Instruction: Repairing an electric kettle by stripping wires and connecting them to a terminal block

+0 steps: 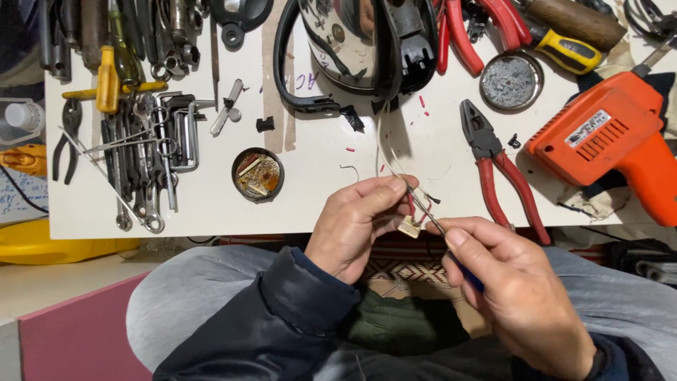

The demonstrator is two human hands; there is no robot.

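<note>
Cream plastic connector (409,227) on thin red wires (411,204) — pinched closed in left hand (352,226), just beside right hand (515,289), which grips a slim probe (423,208). Light, limp, likely fragile — best held by the plastic body.
</note>
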